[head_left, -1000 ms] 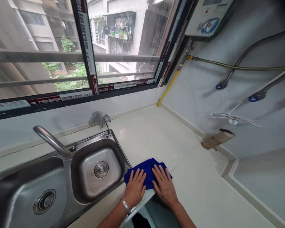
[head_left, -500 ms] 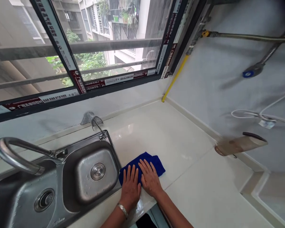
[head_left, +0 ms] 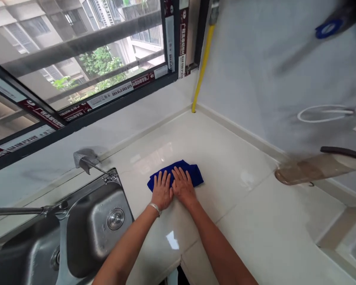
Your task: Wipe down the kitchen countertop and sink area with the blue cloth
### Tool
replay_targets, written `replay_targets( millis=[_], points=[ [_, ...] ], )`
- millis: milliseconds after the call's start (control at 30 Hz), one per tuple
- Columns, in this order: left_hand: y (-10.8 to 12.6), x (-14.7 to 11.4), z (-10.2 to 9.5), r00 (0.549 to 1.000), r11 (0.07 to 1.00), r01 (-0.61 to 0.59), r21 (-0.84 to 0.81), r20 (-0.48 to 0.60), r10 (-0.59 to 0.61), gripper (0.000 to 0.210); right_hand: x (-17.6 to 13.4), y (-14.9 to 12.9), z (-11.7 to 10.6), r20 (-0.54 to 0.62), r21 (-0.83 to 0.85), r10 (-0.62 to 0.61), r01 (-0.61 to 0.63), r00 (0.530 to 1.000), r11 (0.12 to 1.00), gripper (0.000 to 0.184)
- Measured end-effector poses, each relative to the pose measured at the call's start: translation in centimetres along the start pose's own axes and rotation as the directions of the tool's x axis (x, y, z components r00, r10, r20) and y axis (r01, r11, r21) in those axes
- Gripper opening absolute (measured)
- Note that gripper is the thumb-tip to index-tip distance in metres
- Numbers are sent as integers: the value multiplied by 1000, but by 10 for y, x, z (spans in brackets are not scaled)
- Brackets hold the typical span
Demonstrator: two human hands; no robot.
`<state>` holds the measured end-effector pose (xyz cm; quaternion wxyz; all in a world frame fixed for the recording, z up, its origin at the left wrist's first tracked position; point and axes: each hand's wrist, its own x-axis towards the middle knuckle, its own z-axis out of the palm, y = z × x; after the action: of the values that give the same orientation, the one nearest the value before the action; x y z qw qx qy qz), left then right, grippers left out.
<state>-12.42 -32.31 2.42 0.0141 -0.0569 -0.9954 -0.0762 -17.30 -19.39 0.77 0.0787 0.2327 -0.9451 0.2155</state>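
A folded dark blue cloth (head_left: 196, 176) lies on the pale countertop (head_left: 222, 158), to the right of the sink. My left hand (head_left: 162, 192) rests flat on its near left part, fingers stretched out and a silver bracelet at the wrist. Beside it, my right hand (head_left: 184, 189) presses on the middle of the cloth with fingers extended. The thumbs of the two hands meet or nearly meet. Part of the cloth is hidden under the palms and fingers.
A double steel sink (head_left: 63, 237) is set in at the left, with a faucet (head_left: 17, 211) and a plastic-wrapped spout (head_left: 86, 158) behind it. A yellow pipe (head_left: 206, 63) rises in the back corner. A brownish cylinder (head_left: 311, 170) stands by the right wall.
Both hands have pushed the cloth deeper onto the counter, away from its front edge and the sink's near corner. The view has shifted forward and to the right.
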Motion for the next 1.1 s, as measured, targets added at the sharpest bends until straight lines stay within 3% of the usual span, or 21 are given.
replay_targets(
  millis=[167, 300, 433, 600, 833, 1100],
  points=[
    [33, 16, 8, 995, 995, -98, -34, 27, 99, 67, -22, 34, -13, -63, -55, 87, -90, 994, 994, 54],
    [59, 13, 19, 979, 977, -198, -76, 30, 201, 70, -57, 54, -26, -111, -119, 151, -164, 982, 979, 54],
    [82, -8, 27, 956, 946, -289, -144, 4, 293, 70, -102, 56, -37, -108, -216, 239, -257, 965, 942, 56],
    [98, -54, 28, 922, 895, -386, -224, -59, 383, 68, -159, 43, -41, -88, -329, 337, -347, 937, 878, 59],
    [91, -125, 22, 879, 818, -469, -334, -90, 467, 66, -230, 16, -32, -83, -375, 342, -347, 936, 860, 60],
    [50, -196, 16, 910, 825, -413, -386, -148, 386, 65, -271, -13, -4, -106, -377, 131, -162, 986, 912, 63]
  ],
)
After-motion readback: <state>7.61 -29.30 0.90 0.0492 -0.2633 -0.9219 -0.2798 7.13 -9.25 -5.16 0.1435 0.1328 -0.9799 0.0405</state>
